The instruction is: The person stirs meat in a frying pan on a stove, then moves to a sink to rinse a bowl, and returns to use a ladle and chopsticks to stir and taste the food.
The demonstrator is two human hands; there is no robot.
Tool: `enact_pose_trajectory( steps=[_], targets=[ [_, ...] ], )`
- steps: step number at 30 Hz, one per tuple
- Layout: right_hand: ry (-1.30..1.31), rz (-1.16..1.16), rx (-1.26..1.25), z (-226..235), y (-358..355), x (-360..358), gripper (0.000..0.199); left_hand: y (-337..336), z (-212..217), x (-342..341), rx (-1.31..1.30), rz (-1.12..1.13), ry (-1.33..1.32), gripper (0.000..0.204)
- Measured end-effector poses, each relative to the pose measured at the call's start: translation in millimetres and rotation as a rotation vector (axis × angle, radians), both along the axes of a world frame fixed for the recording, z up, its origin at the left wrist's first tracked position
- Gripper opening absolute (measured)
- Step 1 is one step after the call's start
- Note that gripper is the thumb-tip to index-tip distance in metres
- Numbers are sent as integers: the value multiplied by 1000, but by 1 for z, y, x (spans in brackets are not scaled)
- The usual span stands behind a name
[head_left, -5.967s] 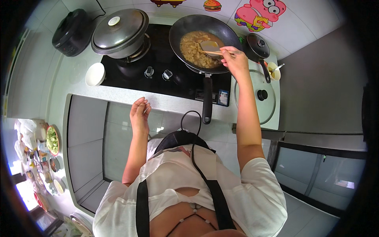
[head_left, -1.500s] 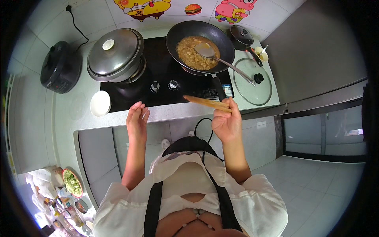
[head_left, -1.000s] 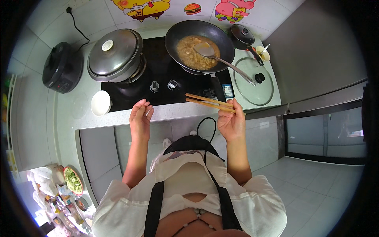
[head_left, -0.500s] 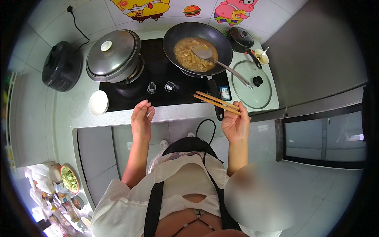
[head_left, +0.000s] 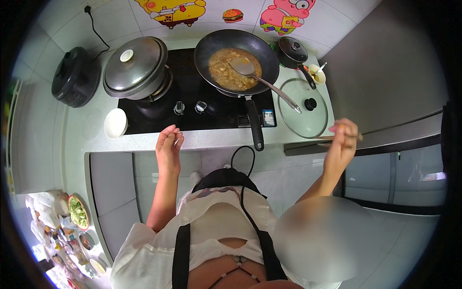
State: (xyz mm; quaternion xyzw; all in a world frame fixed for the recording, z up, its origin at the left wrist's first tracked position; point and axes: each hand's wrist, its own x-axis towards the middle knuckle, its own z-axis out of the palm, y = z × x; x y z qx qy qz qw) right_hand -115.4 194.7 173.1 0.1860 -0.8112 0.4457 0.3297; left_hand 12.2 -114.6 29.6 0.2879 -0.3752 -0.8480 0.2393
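Left hand (head_left: 168,149), 9 o'clock: fingers loosely curled, narrowly parted. Wok (head_left: 267,57), 12: brown stew (head_left: 234,78) inside; metal spatula (head_left: 243,67) rests in it, handle toward 4. Glass lid (head_left: 308,118), 2, on tabletop (head_left: 207,137). Right hand (head_left: 342,139), 3: gripping wooden chopsticks (head_left: 324,138), partly hidden.

We see a black wok (head_left: 267,55), golden-brown food (head_left: 222,68), a silver-grey ladle (head_left: 244,67) and tan chopsticks (head_left: 325,138). Our tabletop (head_left: 211,137) is pale and finely speckled, the cooktop (head_left: 154,115) black and the small bowl (head_left: 115,123) plain white. We find the white tiles (head_left: 114,21) dotted with cartoon stickers (head_left: 281,14) in yellow, pink, green and purple.
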Motion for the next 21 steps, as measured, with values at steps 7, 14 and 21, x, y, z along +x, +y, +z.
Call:
enact_pose_trajectory(
  steps=[7,14,21],
  targets=[
    [-243,13,550,-61,23,-107,25,19,-2,-3,-61,25,-20,20],
    [-1132,376,399,-83,1,-162,51,43,-4,-2,-82,109,-51,20],
    [-1319,630,488,-92,-16,-178,23,63,-14,10,-67,180,-76,20]
  ],
)
